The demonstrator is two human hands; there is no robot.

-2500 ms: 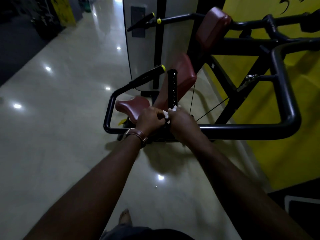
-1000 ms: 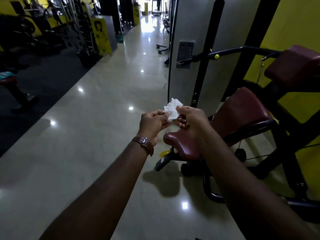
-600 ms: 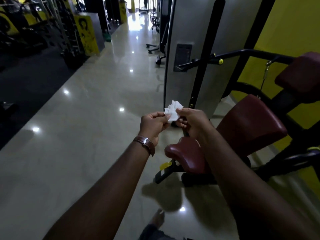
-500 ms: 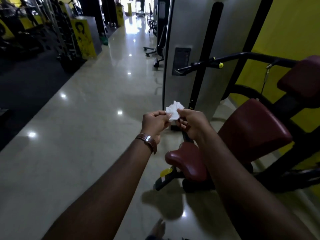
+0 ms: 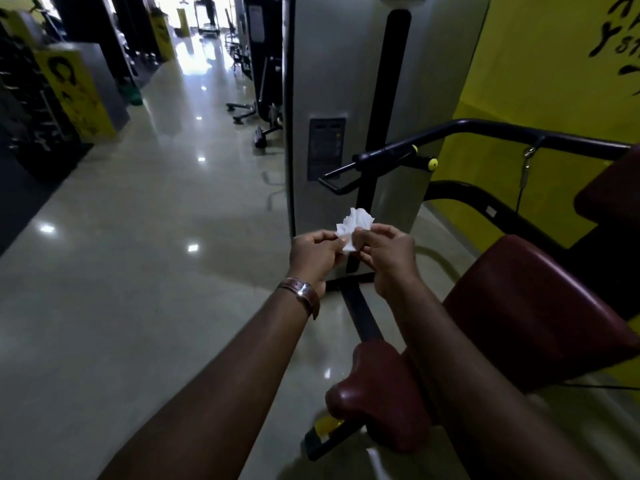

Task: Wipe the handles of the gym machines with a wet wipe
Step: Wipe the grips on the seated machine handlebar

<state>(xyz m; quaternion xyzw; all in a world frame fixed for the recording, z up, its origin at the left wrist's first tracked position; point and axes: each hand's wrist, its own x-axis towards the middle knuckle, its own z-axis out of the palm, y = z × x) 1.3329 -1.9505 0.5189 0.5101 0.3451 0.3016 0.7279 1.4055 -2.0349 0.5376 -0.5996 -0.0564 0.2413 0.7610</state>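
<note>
both hands pinching crumpled wet wipe [image 5: 354, 226], left hand [image 5: 313, 252], right hand [image 5: 388, 252]

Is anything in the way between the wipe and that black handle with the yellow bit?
Nothing visible. Both hands, left hand and right hand, pinch the wipe; only open air separates it from the black handle above.

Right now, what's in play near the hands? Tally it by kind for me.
Hands: 2, left hand and right hand, both pinching the wipe
Wet wipe: 1
Black handle with yellow end: 1
Maroon pads: 3, seat, back pad, upper pad
Total: 7
</note>
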